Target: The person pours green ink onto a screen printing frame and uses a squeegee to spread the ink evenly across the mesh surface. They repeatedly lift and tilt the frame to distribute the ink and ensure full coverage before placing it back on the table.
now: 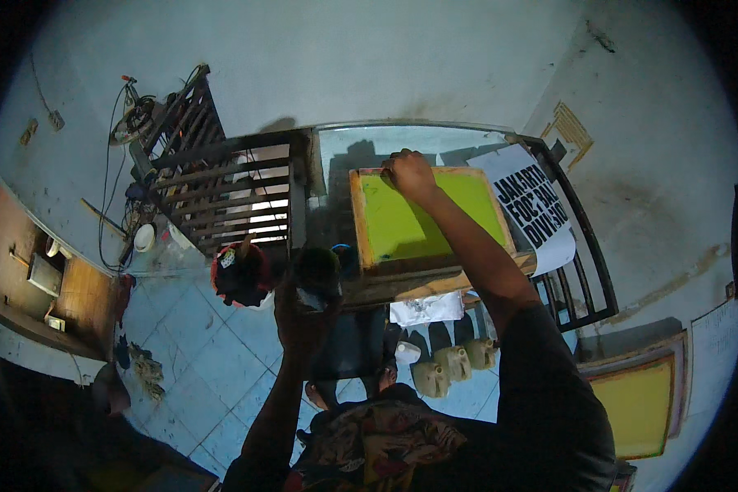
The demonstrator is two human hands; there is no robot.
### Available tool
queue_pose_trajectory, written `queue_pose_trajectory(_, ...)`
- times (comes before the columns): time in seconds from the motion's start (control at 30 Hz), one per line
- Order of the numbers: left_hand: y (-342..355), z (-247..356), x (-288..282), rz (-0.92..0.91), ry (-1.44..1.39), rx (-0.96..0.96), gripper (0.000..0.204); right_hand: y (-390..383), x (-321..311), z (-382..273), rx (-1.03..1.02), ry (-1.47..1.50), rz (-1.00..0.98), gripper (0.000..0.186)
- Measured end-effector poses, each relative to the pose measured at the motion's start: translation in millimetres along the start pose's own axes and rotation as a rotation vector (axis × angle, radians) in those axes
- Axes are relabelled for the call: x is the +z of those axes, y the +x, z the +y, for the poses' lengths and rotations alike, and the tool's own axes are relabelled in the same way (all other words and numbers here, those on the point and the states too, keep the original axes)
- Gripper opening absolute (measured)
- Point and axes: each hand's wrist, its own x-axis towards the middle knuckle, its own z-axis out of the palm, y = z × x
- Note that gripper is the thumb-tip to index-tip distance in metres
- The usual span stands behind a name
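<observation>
A wooden-framed printing screen [435, 217] with bright yellow-green mesh lies tilted on the work table. At its far rail, my right hand [410, 175] is closed with the fingers curled over the wood, and my forearm crosses the mesh. Left of the screen's near corner, my left hand [302, 316] is wrapped round a dark, round tub [317, 269]. What is inside the tub is too dark to make out. A white sheet with large black lettering [537, 205] lies by the screen's right side and hangs past the table.
A dark slatted rack [221, 197] stands left of the table. Beside the tub is a red-rimmed bucket [239, 271] of dark stuff. Several pale jugs [453, 363] stand on the tiled floor [213, 336] below. Another yellow screen [631, 410] leans at the right wall.
</observation>
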Motion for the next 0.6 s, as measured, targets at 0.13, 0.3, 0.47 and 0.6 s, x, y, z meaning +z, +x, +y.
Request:
queue_pose_trajectory(0.13, -11.7, 2.9, -7.8, -0.044, -0.022, -0.050, 0.062, -15.5, 15.0, 5.0, -0.113, 0.004, 0.140, 0.015)
queue_pose_trajectory(0.3, -10.7, 5.3, -7.4, -0.036, -0.006, -0.068, 0.064, -42.3, -3.4, -7.8, -0.106, 0.046, 0.031, 0.015)
queue_pose_trajectory(0.47, -10.3, -3.8, -1.1, -0.088, -0.088, -0.083, 0.063, -87.5, -40.9, -30.6, -0.126, 0.098, -0.047, 0.016)
queue_pose_trajectory(0.6, -9.2, -11.6, 4.1, -0.107, -0.155, -0.111, 0.064, -117.0, -50.2, -45.6, -0.189, 0.088, -0.040, 0.022)
